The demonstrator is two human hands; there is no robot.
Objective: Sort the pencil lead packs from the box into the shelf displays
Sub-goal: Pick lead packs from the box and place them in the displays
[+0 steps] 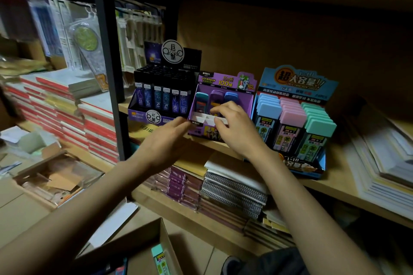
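While straight left fingers touch the purple display, curled right fingers hide any hold

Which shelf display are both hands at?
The purple middle display; left hand and right hand meet at its front, while the black display and blue display flanking it go untouched.

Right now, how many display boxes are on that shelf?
3: a black display box on the left, a purple display box in the middle, a blue display box on the right. None looks hidden.
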